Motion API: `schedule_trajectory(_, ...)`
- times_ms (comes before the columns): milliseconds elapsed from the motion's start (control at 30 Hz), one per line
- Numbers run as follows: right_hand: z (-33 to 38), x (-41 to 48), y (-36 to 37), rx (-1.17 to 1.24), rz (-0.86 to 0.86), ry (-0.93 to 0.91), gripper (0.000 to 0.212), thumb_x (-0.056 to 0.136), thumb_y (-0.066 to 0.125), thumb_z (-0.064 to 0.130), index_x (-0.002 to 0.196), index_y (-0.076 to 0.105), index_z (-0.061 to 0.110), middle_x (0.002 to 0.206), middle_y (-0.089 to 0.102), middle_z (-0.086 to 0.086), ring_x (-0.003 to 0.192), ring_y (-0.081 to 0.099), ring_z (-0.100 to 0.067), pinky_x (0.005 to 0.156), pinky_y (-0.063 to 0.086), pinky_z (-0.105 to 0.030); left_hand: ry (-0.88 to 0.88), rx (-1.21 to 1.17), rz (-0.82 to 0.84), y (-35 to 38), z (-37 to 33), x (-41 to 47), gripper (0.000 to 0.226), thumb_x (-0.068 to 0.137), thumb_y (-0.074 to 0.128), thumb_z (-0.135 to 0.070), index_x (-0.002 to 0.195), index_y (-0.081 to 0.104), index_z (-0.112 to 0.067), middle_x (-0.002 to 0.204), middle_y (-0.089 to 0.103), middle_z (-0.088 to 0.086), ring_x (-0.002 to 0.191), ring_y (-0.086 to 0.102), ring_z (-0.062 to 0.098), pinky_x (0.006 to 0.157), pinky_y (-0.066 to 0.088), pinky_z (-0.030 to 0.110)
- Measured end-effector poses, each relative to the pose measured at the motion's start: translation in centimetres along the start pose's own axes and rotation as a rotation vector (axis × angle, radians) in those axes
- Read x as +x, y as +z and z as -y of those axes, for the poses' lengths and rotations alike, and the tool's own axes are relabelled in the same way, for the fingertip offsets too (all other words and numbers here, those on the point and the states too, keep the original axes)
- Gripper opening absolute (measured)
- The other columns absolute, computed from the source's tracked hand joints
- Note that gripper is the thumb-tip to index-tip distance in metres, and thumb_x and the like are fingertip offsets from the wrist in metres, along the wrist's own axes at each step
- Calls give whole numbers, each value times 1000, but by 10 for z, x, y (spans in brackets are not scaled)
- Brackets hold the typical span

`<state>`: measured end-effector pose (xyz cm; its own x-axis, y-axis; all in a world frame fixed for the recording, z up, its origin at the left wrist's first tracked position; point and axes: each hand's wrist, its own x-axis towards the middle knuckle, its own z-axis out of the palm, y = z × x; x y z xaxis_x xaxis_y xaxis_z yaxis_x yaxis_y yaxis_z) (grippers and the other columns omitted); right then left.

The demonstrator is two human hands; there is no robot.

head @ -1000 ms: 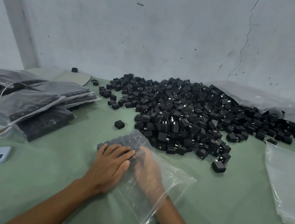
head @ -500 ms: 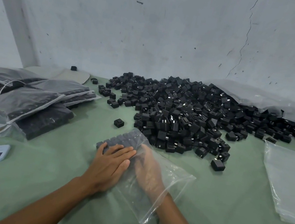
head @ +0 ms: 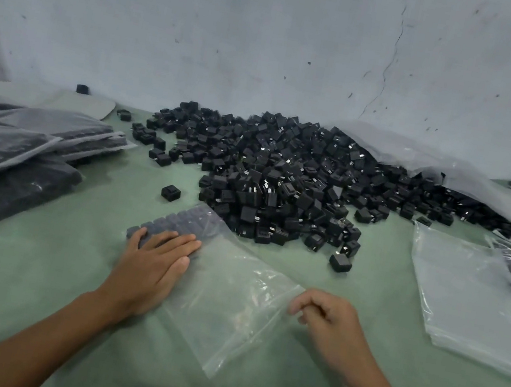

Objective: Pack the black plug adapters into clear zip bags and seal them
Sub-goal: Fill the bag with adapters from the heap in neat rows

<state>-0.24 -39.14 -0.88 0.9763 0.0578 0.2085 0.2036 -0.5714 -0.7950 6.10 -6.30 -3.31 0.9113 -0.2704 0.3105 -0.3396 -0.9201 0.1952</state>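
Observation:
A clear zip bag (head: 227, 304) lies flat on the green table, its mouth toward me. Rows of black plug adapters (head: 181, 221) fill its far end. My left hand (head: 153, 264) presses flat on the bag over those packed adapters, fingers straight. My right hand (head: 323, 321) is outside the bag at the right corner of its mouth, fingers loosely curled, with nothing visibly held. A big heap of loose black adapters (head: 284, 178) lies behind the bag. One adapter (head: 170, 192) sits alone at the heap's left, and another (head: 340, 262) at its front right.
Filled bags of adapters (head: 25, 153) are stacked at the left. Empty clear bags (head: 468, 295) lie at the right. A large plastic sack (head: 454, 180) spills adapters at the back right. A grey wall stands right behind the heap.
My right hand has come out of the bag and moved right to its mouth corner. The left hand stays pressed on the packed rows.

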Motion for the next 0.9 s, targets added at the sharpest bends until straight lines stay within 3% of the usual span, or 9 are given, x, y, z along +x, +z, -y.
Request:
schedule_trajectory(67, -13, 26, -20, -97, -202, 26, 38, 87, 55, -2, 78, 71, 31, 73, 67, 9, 67, 60, -16, 64, 49, -27, -4, 9, 4, -1, -3, 0, 64, 96, 5, -53, 147, 42, -42, 152, 38, -24, 143, 30, 6, 120, 3, 42)
schedule_trajectory(133, -24, 54, -34, -264, -290, 49, 26, 91, 56, 4, 97, 73, 23, 95, 64, 5, 87, 61, -18, 75, 44, -26, -4, 27, 15, -3, -6, 0, 67, 94, 2, -53, 148, 41, -42, 152, 37, -25, 143, 29, 6, 120, 3, 42)
schedule_trajectory(267, -53, 85, -38, -460, -144, 197, 31, 96, 57, 21, 127, 63, 23, 121, 53, -10, 117, 46, -31, 98, 36, -31, -9, 38, 23, -5, -9, -2, 69, 93, 0, -53, 148, 40, -42, 153, 36, -25, 143, 28, 5, 119, 2, 41)
schedule_trajectory(333, -59, 88, -38, -467, -135, 222, 31, 95, 61, 23, 126, 60, 24, 121, 51, -10, 117, 43, -34, 102, 37, -37, -11, 27, 20, -5, -8, -1, 68, 94, 1, -53, 148, 41, -41, 152, 37, -25, 143, 29, 5, 120, 3, 42)
schedule_trajectory(433, -58, 86, -42, -401, -202, 213, 21, 91, 65, 16, 110, 57, 23, 109, 57, -7, 102, 53, -30, 86, 43, -36, -4, 31, 17, -3, -7, -1, 66, 95, 3, -52, 147, 42, -41, 151, 39, -24, 142, 31, 6, 120, 4, 43)
schedule_trajectory(533, -51, 78, -44, -90, -269, 253, 14, 93, 65, 25, 101, 53, 25, 98, 65, -1, 85, 61, -22, 76, 49, -37, -2, 29, 13, -2, -5, -1, 66, 95, 4, -52, 147, 43, -41, 151, 40, -23, 142, 32, 7, 120, 5, 44)
schedule_trajectory(700, -23, 68, -45, 928, -116, 402, 24, 98, 47, 23, 112, 65, 13, 81, 57, -6, 61, 48, -15, 64, 42, -29, 0, 12, -10, -3, -7, -1, 65, 96, 7, -51, 145, 47, -38, 150, 44, -20, 141, 36, 10, 119, 8, 46)
schedule_trajectory(800, -15, 61, -43, 1076, -26, 406, 32, 97, 41, 24, 113, 67, 12, 77, 56, -3, 61, 44, -14, 62, 39, -26, -1, 19, -7, -4, -9, -1, 66, 96, 6, -52, 146, 46, -38, 150, 43, -20, 141, 35, 10, 120, 8, 45)
schedule_trajectory(900, -10, 48, -43, 1086, -4, 379, 22, 92, 53, 25, 105, 67, 13, 80, 59, -3, 62, 46, -12, 59, 42, -24, -1, 13, -7, -3, -9, -1, 65, 96, 6, -52, 146, 45, -38, 151, 42, -20, 142, 35, 10, 120, 8, 45)
